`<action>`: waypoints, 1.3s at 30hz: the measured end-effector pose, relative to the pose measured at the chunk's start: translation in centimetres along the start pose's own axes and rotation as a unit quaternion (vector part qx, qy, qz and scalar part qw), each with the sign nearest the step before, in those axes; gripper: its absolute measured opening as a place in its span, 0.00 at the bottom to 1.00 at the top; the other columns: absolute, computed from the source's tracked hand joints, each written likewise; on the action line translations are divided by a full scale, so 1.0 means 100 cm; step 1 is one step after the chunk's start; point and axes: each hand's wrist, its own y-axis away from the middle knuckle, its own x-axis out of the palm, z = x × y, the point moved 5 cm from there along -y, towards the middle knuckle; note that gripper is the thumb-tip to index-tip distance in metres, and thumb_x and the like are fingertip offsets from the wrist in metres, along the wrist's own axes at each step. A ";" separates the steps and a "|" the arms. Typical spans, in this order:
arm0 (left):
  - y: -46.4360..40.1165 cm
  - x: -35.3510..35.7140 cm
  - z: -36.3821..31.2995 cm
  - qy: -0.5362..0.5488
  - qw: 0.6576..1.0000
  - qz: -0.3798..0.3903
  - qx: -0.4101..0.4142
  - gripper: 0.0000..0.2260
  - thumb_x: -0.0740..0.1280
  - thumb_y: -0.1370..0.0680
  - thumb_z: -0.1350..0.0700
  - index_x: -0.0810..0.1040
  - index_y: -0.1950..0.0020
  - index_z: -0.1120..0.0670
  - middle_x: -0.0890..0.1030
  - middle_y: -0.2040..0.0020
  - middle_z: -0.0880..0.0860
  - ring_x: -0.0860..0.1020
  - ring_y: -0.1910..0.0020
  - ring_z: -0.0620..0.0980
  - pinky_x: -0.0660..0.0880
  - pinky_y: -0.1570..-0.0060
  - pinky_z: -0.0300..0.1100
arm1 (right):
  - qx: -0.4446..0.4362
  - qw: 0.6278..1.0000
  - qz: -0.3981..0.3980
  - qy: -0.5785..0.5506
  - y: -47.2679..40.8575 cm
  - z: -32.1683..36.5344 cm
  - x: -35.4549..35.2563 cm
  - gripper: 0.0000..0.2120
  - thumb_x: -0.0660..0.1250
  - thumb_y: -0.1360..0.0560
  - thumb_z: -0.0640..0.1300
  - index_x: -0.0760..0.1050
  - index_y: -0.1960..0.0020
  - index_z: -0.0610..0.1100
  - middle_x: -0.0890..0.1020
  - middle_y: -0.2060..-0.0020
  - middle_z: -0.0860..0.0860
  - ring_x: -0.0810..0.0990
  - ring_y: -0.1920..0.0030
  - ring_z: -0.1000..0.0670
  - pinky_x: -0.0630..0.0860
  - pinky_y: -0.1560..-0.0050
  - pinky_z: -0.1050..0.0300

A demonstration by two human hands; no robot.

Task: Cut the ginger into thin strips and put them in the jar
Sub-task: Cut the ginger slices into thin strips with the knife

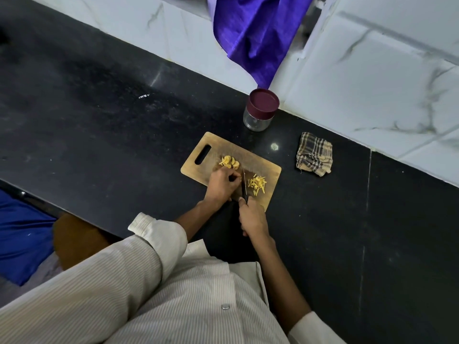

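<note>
A person stands at a black counter (pixel 99 125) and leans over a small wooden cutting board (pixel 267 170). The board has a long hole for a handle at its far left end. The right hand (pixel 252 217) is curled tight around the handle of a knife (pixel 244 182), and the thin blade points away from the person, across the middle of the board. The left hand (pixel 222 183) sits on the board just to the left of the blade. Its fingers are bent and bunched up close to the knife, with the tips pressed down by the blade. I cannot tell for sure what is under them, because the hand hides it. Just past the left hand lies a little pile of yellow ginger slices (pixel 229 162), still in round flat bits. On the other side of the blade, to the right, lies a small heap of thin ginger strips (pixel 258 186), all on the board. The jar (pixel 259 110) stands on the counter beyond the board, close to the white tiled wall (pixel 360 83). It is clear glass and has a dark red lid on top, and I see no ginger inside it. A folded checked cloth (pixel 314 153) lies on the counter to the right of the board, apart from it. A shiny purple cloth (pixel 253 33) hangs down the wall above the jar. The person wears a pale striped shirt (pixel 149 294) with the sleeves rolled up.
</note>
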 end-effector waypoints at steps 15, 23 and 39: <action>0.000 0.000 0.000 0.003 1.000 0.000 -0.011 0.04 0.67 0.22 0.59 0.80 0.50 0.59 0.80 0.51 0.53 0.76 0.76 0.44 0.72 0.80 0.33 | 0.027 0.999 -0.041 -0.014 0.004 -0.008 0.003 0.14 0.54 0.15 0.50 0.69 0.40 0.41 0.80 0.49 0.38 0.80 0.66 0.45 0.70 0.82 0.62; 0.000 0.000 0.001 0.004 1.000 -0.002 -0.006 0.04 0.67 0.22 0.60 0.80 0.49 0.59 0.80 0.51 0.54 0.77 0.73 0.44 0.75 0.78 0.37 | 0.013 0.999 -0.007 -0.043 0.001 -0.007 0.003 0.13 0.54 0.16 0.51 0.68 0.39 0.43 0.78 0.51 0.40 0.77 0.67 0.47 0.70 0.80 0.61; -0.002 0.002 0.003 -0.016 1.000 -0.001 0.007 0.05 0.67 0.22 0.59 0.81 0.50 0.59 0.79 0.50 0.54 0.78 0.69 0.45 0.74 0.77 0.32 | 0.043 0.991 0.013 -0.127 0.008 -0.008 0.000 0.12 0.55 0.16 0.50 0.70 0.44 0.42 0.73 0.67 0.47 0.71 0.75 0.51 0.68 0.78 0.60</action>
